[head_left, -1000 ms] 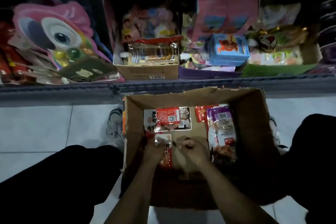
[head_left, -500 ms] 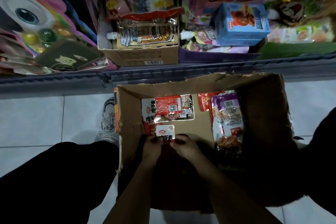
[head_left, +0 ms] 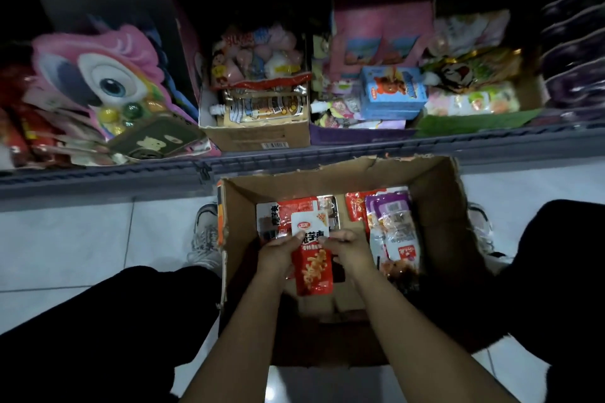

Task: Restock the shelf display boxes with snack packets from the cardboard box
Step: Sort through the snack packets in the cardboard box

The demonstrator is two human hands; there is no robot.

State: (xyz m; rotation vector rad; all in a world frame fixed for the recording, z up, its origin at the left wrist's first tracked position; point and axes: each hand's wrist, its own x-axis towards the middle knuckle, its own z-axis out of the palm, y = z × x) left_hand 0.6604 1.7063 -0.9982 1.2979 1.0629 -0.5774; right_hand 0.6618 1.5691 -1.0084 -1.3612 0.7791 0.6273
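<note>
Beyond both hands runs the shelf [head_left: 327,154], its display boxes packed side by side: a brown display box [head_left: 258,137] straight ahead of the left hand, a purple-fronted box [head_left: 357,136] ahead of the right. Nearer, the cardboard box [head_left: 438,206] sits on the floor around both forearms, its far wall just short of the shelf lip. Inside it, a flat tray of red packets [head_left: 278,211] lies just past the fingertips, and a stack of purple-and-white packets [head_left: 393,226] lies to the right of the right hand.

Smallest is the red-and-white snack packet [head_left: 312,258], held lengthwise between the hands. The left hand [head_left: 276,255] grips its left edge with curled fingers; the right hand [head_left: 352,250] pinches the upper right edge (thumb on the printed face).

The step in hand looks like lifting this packet clear to carry it forward. To do it well, I judge it best to raise it above the box's far wall, match its print to a display box holding the same kind (the dim light makes that hard to read from here), and slide it in upright, face outward.
</note>
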